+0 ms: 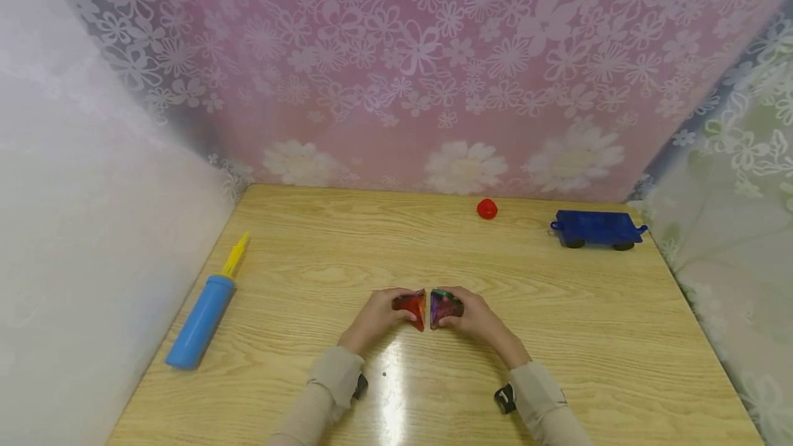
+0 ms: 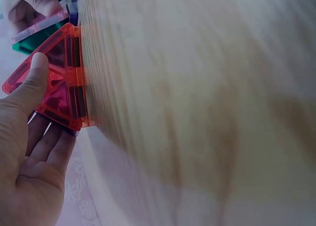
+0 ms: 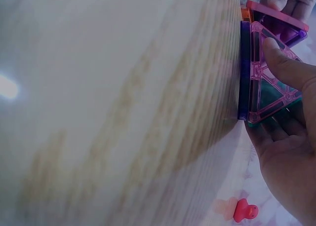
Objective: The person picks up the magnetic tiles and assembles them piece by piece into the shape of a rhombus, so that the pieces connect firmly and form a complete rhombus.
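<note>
Near the middle of the wooden table, my left hand (image 1: 376, 316) grips a small pyramid of triangular magnetic tiles (image 1: 418, 308), with red, orange and purple sides. Facing it, my right hand (image 1: 480, 319) grips a second pyramid of magnetic tiles (image 1: 442, 308), coloured pink, green and purple. A narrow gap parts the two pyramids in the head view. In the left wrist view the thumb presses the red tile (image 2: 58, 98), with the fingers behind the pyramid. The right thumb likewise lies on the pink tile (image 3: 256, 83) in the right wrist view.
A blue pump (image 1: 203, 322) with a yellow nozzle lies along the table's left side. At the back stands a small red toy (image 1: 487, 209), and a dark blue wheeled tile car (image 1: 597, 228) is at the back right. Floral cloth (image 1: 434, 88) hangs behind the table.
</note>
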Tool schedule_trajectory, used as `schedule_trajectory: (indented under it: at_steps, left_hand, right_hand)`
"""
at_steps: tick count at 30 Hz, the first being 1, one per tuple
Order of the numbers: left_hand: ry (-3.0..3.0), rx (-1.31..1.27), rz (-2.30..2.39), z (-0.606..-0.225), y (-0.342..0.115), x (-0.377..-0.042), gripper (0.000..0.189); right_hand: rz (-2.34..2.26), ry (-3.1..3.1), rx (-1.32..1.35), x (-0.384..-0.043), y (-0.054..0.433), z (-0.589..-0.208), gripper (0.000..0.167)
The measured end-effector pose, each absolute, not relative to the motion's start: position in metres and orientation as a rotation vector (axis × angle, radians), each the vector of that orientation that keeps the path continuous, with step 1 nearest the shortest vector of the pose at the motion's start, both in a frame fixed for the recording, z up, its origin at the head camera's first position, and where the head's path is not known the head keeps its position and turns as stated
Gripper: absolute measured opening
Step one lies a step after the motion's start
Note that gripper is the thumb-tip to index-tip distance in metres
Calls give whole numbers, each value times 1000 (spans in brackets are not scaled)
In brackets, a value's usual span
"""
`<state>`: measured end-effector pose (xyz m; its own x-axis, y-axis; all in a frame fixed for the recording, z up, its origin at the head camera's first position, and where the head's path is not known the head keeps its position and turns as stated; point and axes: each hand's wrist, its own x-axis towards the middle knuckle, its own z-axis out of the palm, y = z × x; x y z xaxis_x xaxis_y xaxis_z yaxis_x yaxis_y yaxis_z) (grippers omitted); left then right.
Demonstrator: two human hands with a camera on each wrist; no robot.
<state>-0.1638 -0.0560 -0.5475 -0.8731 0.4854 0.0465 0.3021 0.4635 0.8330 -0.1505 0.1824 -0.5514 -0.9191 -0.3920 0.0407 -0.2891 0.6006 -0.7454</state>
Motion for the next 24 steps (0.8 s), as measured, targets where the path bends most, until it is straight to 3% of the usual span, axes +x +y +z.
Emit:
schedule_trajectory:
  at_steps: [24]
  left_hand:
    - [2530, 678, 1415, -557, -48, -164, 43]
  right_hand:
    - [-1227, 2711, -614, -152, 176, -543, 57]
